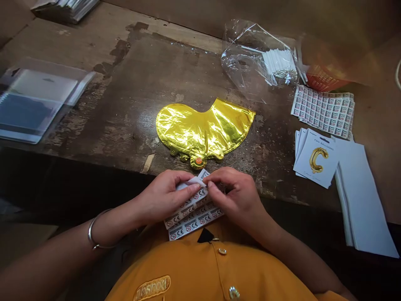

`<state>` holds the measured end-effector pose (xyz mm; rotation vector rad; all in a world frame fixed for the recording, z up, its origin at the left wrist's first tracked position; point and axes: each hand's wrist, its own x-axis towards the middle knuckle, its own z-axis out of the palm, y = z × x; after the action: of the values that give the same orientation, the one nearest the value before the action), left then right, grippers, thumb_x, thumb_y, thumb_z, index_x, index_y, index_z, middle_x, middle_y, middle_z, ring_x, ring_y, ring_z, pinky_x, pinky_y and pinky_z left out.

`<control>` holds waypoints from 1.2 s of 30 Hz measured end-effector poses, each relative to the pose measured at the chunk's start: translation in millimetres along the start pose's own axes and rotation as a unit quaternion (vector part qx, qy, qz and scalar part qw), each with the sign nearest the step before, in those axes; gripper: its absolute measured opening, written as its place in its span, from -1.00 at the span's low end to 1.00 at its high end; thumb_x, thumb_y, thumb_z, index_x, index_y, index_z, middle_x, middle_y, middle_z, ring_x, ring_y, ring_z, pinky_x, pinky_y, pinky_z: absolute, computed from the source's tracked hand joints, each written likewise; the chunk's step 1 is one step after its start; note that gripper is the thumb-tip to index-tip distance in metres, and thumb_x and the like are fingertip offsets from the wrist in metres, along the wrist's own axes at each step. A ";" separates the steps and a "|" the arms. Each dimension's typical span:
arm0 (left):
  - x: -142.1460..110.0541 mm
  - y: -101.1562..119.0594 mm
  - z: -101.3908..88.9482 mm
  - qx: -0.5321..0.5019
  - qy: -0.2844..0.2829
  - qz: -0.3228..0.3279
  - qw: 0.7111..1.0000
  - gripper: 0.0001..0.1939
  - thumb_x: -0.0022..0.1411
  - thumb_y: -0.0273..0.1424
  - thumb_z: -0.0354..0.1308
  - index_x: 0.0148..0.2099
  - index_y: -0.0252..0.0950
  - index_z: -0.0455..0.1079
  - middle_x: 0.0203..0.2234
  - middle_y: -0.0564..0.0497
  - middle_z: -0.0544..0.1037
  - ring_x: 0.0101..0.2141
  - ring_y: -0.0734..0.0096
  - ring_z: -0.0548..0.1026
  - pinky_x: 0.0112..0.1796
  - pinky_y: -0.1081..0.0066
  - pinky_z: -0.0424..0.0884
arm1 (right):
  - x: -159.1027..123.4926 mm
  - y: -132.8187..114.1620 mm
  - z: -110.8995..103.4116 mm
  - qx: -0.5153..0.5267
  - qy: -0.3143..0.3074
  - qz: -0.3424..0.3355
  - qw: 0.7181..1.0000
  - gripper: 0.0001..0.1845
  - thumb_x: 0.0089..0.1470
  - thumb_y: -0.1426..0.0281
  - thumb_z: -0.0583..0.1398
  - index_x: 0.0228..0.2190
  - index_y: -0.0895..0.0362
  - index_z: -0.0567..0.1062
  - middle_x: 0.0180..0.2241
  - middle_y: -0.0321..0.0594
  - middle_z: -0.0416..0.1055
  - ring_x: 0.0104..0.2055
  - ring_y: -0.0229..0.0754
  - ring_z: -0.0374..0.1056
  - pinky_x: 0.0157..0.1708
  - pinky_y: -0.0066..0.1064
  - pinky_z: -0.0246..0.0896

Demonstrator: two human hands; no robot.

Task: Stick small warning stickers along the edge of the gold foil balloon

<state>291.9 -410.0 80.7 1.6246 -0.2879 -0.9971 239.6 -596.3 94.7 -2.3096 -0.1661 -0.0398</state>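
Several sheets of CE-mark stickers [188, 223] are held close to my body, just below the table's front edge. My left hand [169, 194] grips them from the left, thumb on top, and a corner of the top sheet curls up white under it. At that curled corner, my right hand [233, 190] pinches with thumb and forefinger; its fingertips meet the sheet's edge. Whether a single sticker is between them is too small to tell. Just beyond both hands lies a flat gold foil balloon [203, 129], with an orange-red spot on the tab nearest me.
Clear plastic sleeves [34, 104] lie at the left. On the right are "Foil Balloons" cards [316, 156], a sticker sheet stack [324, 110], white paper strips [365, 196] and a red basket [327, 78]. A clear bag [242, 71] holds white straws [280, 65]. Folded papers [64, 7] sit far left.
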 end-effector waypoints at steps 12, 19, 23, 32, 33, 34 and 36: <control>0.2 -1.5 1.3 0.016 -0.001 0.004 1.000 -0.70 0.21 -0.21 0.11 -0.24 -0.35 0.50 -0.41 0.00 0.55 -0.40 0.39 0.43 -0.39 0.46 0.36 | 0.7 -2.2 -5.0 -0.041 -0.033 -0.025 0.998 -0.93 0.06 0.42 0.24 -0.40 0.12 0.56 -0.41 -0.26 0.53 -0.34 -0.23 0.42 -0.29 -0.38 0.24; -1.1 1.1 0.8 0.054 0.002 0.023 0.998 -0.74 0.22 -0.25 0.10 -0.29 -0.33 0.49 -0.44 0.04 0.54 -0.41 0.42 0.41 -0.40 0.49 0.33 | -2.1 -2.8 -0.5 -0.106 -0.009 -0.081 0.991 -0.90 0.04 0.47 0.21 -0.45 0.14 0.55 -0.44 -0.26 0.53 -0.37 -0.23 0.42 -0.27 -0.37 0.21; -0.9 -0.8 2.0 0.043 -0.004 0.019 0.999 -0.73 0.23 -0.24 0.09 -0.29 -0.35 0.48 -0.44 0.03 0.52 -0.42 0.42 0.40 -0.41 0.48 0.32 | -2.0 -3.3 0.1 -0.080 -0.007 -0.048 0.996 -0.89 0.02 0.47 0.20 -0.48 0.15 0.55 -0.48 -0.26 0.52 -0.39 -0.22 0.41 -0.30 -0.37 0.20; -1.2 -7.9 4.0 0.013 0.062 0.099 0.993 -0.55 0.19 -0.46 0.10 0.14 -0.19 0.27 -0.22 0.04 0.50 -0.26 0.42 0.45 -0.22 0.43 0.37 | 4.6 12.3 0.9 0.229 -0.004 0.209 0.951 -0.82 0.00 0.32 0.25 -0.53 0.17 0.50 -0.60 -0.31 0.43 -0.57 -0.31 0.29 -0.58 -0.48 0.14; -0.8 -8.8 3.6 0.035 0.066 0.119 0.990 -0.59 0.18 -0.50 0.07 0.09 -0.19 0.33 -0.20 0.03 0.49 -0.22 0.41 0.45 -0.16 0.41 0.36 | 4.5 13.0 0.0 0.226 0.006 0.207 0.952 -0.81 0.01 0.31 0.25 -0.53 0.16 0.50 -0.60 -0.32 0.42 -0.58 -0.31 0.28 -0.59 -0.48 0.13; -0.3 -9.5 3.2 0.059 0.064 0.133 0.987 -0.66 0.17 -0.54 0.04 -0.02 -0.20 0.42 -0.19 0.03 0.49 -0.17 0.40 0.44 -0.11 0.39 0.34 | 4.1 12.7 -1.3 0.203 0.028 0.189 0.960 -0.83 0.03 0.33 0.23 -0.52 0.15 0.49 -0.60 -0.32 0.42 -0.57 -0.30 0.28 -0.58 -0.46 0.15; 0.3 -9.7 3.4 0.088 0.060 0.142 0.984 -0.71 0.14 -0.59 -0.01 -0.24 -0.24 0.50 -0.20 0.02 0.48 -0.14 0.38 0.44 -0.07 0.38 0.32 | 2.8 9.7 -4.2 0.093 0.112 0.095 0.985 -0.87 0.04 0.40 0.21 -0.51 0.12 0.48 -0.54 -0.29 0.45 -0.50 -0.25 0.34 -0.49 -0.40 0.22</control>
<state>286.5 -409.4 72.0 1.7361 -0.5221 -0.6695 243.8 -605.6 90.6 -2.1057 0.1592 -0.1776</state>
